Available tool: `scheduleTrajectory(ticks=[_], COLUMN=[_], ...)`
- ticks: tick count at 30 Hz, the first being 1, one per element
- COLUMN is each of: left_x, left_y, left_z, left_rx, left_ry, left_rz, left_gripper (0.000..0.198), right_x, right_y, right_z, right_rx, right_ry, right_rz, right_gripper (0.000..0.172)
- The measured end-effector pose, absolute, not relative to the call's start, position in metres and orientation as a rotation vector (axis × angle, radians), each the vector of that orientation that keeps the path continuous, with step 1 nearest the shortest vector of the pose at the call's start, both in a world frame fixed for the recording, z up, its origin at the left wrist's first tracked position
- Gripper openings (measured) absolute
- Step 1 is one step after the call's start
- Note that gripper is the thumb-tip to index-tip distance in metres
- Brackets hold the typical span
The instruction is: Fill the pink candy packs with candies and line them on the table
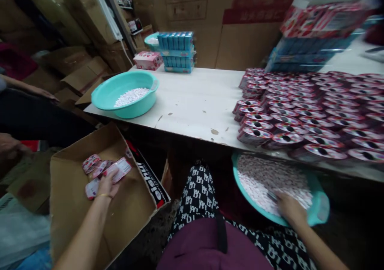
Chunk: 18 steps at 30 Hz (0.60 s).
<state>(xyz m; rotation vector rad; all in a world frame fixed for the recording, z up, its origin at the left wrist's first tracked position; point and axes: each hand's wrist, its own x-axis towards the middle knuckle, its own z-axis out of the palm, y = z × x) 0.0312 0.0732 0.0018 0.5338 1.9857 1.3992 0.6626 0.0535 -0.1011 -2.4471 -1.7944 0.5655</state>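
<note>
My left hand (108, 185) is inside the open cardboard box (135, 200) at the lower left, its fingers closed on a small pink-and-white packet (121, 168). A few more packets (91, 164) lie on the box floor by my fingers. At the lower right my right hand (289, 208) is over a turquoise basin (319, 210) of small white pieces (261, 178). It grips a small dark scoop-like piece (272, 196), too blurred to name surely, which touches the white pieces.
Rows of pink round-topped packs (288, 128) stand on the white table (192, 102). A second turquoise basin (126, 82) with white pieces sits at its left end, near blue wrapped boxes (177, 52). Another person's hand (12, 146) shows at the left edge.
</note>
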Motion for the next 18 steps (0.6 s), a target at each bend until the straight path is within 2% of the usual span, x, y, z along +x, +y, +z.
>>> scheduleTrajectory(ticks=[4, 9, 13, 18], left_x=[0.106, 0.21, 0.293, 0.384], left_y=[0.058, 0.072, 0.092, 0.111], left_z=[0.046, 0.07, 0.057, 0.018], left_rx=[0.62, 0.91, 1.118, 1.226], left_ry=[1.627, 1.455, 1.208, 1.068], left_rz=[1.414, 1.22, 0.938, 0.834], left_gripper=[0.032, 0.05, 0.049, 0.04], right_x=[0.63, 0.647, 0.66, 0.676], right_y=[0.07, 0.075, 0.071, 0.065], right_z=[-0.094, -0.101, -0.105, -0.081], right_rx=[-2.451, -2.307, -2.136, -2.039], right_ry=[-1.584, -1.456, -1.365, -1.28], right_rz=[0.731, 0.861, 0.971, 1.014], right_gripper=[0.034, 0.03, 0.03, 0.031])
